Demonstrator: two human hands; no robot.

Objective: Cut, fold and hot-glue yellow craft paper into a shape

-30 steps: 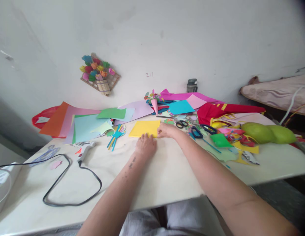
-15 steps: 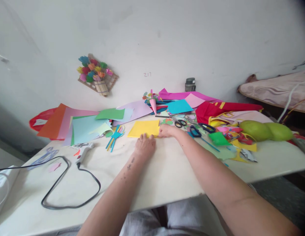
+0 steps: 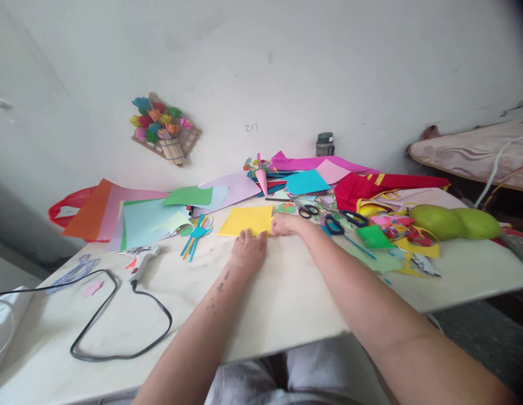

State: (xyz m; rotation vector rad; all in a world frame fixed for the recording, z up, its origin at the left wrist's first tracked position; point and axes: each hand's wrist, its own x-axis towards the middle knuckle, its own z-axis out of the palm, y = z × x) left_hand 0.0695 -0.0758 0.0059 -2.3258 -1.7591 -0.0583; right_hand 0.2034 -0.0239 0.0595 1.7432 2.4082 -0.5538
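Note:
A sheet of yellow paper (image 3: pixel 245 219) lies flat on the table in front of me; whether it is folded I cannot tell. My left hand (image 3: pixel 248 250) rests palm down at its near edge, fingers slightly apart, tips pressing on the paper. Curled in at the sheet's right edge is my right hand (image 3: pixel 282 224), its fingers closed on the paper there; the fingertips are partly hidden. Left of the sheet sit crossed blue and yellow paper strips (image 3: pixel 196 236). Black-handled scissors (image 3: pixel 307 211) lie behind my right hand.
On the left, a glue gun (image 3: pixel 143 264) trails its black cord (image 3: pixel 118 354) across the table (image 3: pixel 287 304). Coloured sheets (image 3: pixel 152 216) cover the back left. More scissors (image 3: pixel 334 224), paper scraps, red cloth (image 3: pixel 358 191) and green rounded objects (image 3: pixel 438 221) crowd the right. A bottle (image 3: pixel 325 145) stands behind.
The view has shifted very slightly. Both hands stay at the yellow paper in almost the same pose; the right hand has edged a little to the left.

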